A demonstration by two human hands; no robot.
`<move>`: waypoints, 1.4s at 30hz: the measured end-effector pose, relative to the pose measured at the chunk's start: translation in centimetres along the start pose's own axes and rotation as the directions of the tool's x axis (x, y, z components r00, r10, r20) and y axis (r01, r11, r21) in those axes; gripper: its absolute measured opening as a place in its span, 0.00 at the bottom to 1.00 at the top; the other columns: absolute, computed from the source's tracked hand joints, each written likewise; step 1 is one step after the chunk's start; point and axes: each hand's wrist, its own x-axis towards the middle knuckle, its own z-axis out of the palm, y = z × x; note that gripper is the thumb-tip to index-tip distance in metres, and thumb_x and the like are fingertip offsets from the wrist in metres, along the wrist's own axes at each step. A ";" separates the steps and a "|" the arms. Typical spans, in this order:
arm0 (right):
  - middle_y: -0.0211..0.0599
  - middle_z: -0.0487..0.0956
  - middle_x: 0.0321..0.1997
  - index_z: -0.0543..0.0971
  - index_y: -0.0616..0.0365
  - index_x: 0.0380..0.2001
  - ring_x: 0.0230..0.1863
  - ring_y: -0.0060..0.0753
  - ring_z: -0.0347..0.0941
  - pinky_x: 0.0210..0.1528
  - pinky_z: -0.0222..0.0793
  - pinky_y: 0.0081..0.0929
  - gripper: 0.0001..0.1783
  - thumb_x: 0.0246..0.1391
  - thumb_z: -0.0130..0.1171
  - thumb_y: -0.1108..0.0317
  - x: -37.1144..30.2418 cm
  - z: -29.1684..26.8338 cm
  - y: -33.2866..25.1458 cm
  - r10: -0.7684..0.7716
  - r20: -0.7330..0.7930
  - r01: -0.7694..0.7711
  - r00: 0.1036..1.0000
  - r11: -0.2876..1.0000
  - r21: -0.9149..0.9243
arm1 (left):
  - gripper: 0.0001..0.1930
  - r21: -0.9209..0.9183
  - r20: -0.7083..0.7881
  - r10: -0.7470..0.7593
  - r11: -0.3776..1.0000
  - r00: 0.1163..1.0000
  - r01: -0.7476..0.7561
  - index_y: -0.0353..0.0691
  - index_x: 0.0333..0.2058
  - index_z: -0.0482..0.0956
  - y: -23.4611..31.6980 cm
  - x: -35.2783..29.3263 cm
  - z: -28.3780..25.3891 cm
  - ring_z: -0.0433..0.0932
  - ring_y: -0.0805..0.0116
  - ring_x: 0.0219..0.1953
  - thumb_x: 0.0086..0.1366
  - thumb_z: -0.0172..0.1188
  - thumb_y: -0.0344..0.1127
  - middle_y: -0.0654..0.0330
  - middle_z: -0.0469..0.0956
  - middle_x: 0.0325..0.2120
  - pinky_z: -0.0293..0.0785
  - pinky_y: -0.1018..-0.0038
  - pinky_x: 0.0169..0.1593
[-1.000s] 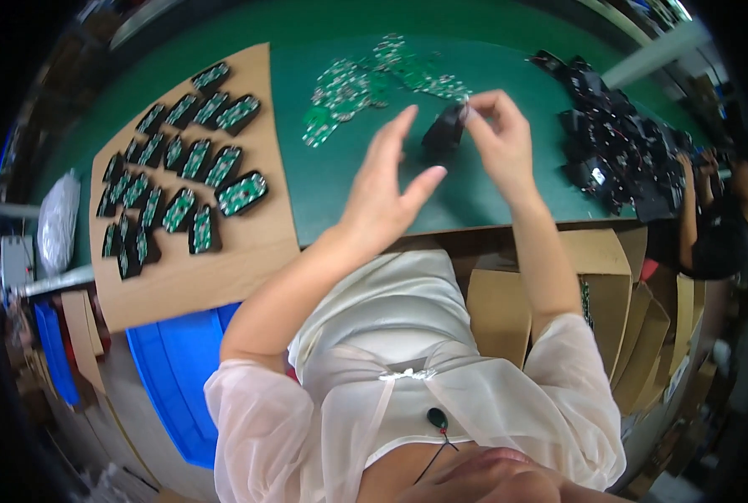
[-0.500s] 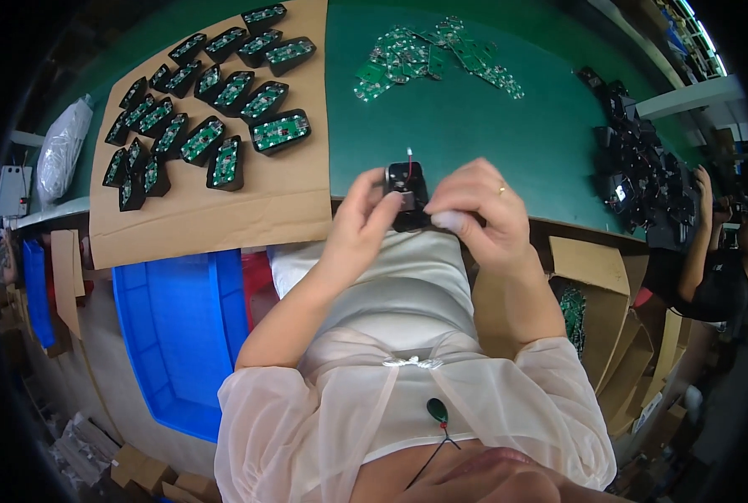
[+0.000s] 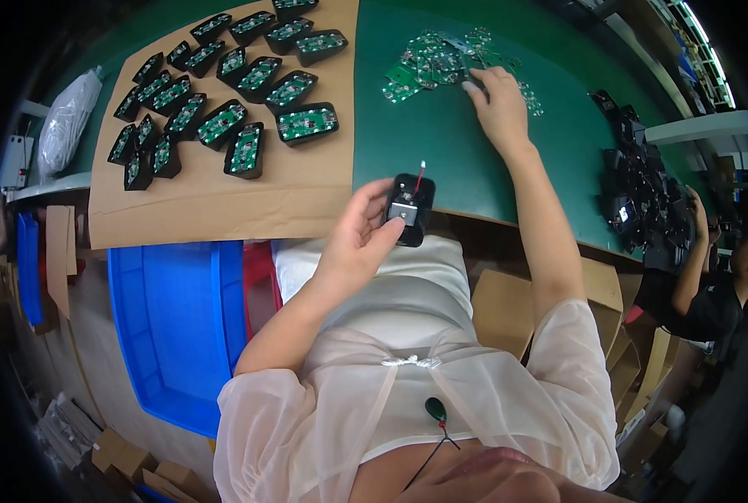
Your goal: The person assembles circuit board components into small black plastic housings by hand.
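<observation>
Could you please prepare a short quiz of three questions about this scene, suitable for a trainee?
1. Left or right: which hand holds the black housing with the red lead?

2. True or false: both hands touch this housing.

3. Fill in the missing word: the housings fitted with green boards lie on a brown ____ sheet.

Key:
1. The left hand.
2. False; the right hand is at the pile of loose circuit boards.
3. Cardboard.

Black housing (image 3: 423, 204) — green circuit boards (image 3: 432, 64)
</observation>
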 end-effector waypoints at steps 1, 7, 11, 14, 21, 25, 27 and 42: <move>0.36 0.74 0.34 0.76 0.59 0.35 0.40 0.39 0.69 0.41 0.67 0.32 0.10 0.50 0.54 0.66 -0.1 -0.1 -0.2 -0.001 -0.074 0.005 0.997 0.998 0.058 | 0.23 -0.011 0.010 -0.020 1.000 1.000 0.020 0.31 0.55 0.56 0.0 0.0 -0.2 0.73 0.65 0.45 0.61 0.46 0.23 0.52 0.70 0.45 0.69 0.72 0.50; 0.36 0.71 0.27 0.76 0.55 0.32 0.32 0.38 0.68 0.33 0.66 0.30 0.11 0.44 0.49 0.80 -3.4 -7.1 -5.1 -0.180 0.068 0.155 0.981 0.949 0.274 | 0.16 0.257 0.092 0.172 0.947 0.981 -0.191 0.31 0.48 0.67 1.1 0.6 -0.2 0.69 0.70 0.47 0.60 0.49 0.23 0.54 0.64 0.48 0.69 0.76 0.48; 0.35 0.69 0.25 0.77 0.54 0.30 0.29 0.37 0.65 0.29 0.63 0.30 0.16 0.38 0.47 0.84 -6.3 -8.9 -8.2 -0.311 0.195 0.176 0.930 0.843 0.508 | 0.15 0.260 0.228 0.083 0.955 0.970 -0.142 0.36 0.46 0.71 1.1 0.7 0.3 0.70 0.71 0.44 0.59 0.50 0.24 0.57 0.63 0.48 0.72 0.80 0.43; 0.34 0.69 0.24 0.77 0.53 0.29 0.28 0.37 0.64 0.28 0.62 0.30 0.14 0.40 0.48 0.83 -7.5 -8.6 -8.7 -0.311 0.216 0.161 0.926 0.839 0.519 | 0.15 0.235 0.270 -0.020 0.971 0.963 -0.046 0.37 0.46 0.71 0.6 0.6 0.5 0.69 0.71 0.43 0.59 0.50 0.25 0.58 0.64 0.47 0.72 0.80 0.41; 0.33 0.69 0.26 0.76 0.53 0.31 0.29 0.38 0.66 0.30 0.63 0.31 0.12 0.42 0.50 0.80 -8.8 -7.9 -10.0 -0.260 0.270 0.076 0.927 0.836 0.543 | 0.15 0.326 0.368 -0.026 0.940 0.929 -0.103 0.38 0.46 0.70 0.1 -0.6 0.2 0.69 0.74 0.47 0.58 0.51 0.24 0.61 0.67 0.44 0.68 0.80 0.45; 0.31 0.69 0.27 0.75 0.59 0.35 0.31 0.25 0.66 0.31 0.63 0.21 0.08 0.49 0.52 0.76 -10.2 -7.8 -10.6 -0.026 0.364 -0.247 0.931 0.689 0.681 | 0.15 -0.012 0.225 -0.107 0.994 0.969 0.112 0.34 0.48 0.67 -0.1 -1.5 0.0 0.71 0.76 0.43 0.62 0.50 0.25 0.63 0.71 0.43 0.68 0.80 0.46; 0.26 0.72 0.30 0.74 0.61 0.37 0.31 0.14 0.66 0.25 0.62 0.13 0.07 0.53 0.51 0.73 -11.9 -6.5 -9.7 0.167 0.355 -0.387 0.920 0.534 0.752 | 0.15 -0.072 0.171 -0.107 0.990 0.979 0.120 0.34 0.49 0.68 0.3 -1.4 0.1 0.71 0.76 0.44 0.61 0.50 0.25 0.62 0.71 0.43 0.68 0.79 0.47; 0.29 0.73 0.25 0.67 0.64 0.48 0.20 0.14 0.63 0.23 0.58 0.10 0.17 0.56 0.51 0.71 -13.6 -8.7 -11.5 0.510 0.410 -0.545 0.757 0.145 0.826 | 0.14 0.171 -0.081 0.123 0.979 0.989 -0.108 0.32 0.46 0.69 -1.7 -1.8 0.9 0.73 0.74 0.40 0.60 0.50 0.23 0.57 0.73 0.41 0.73 0.80 0.40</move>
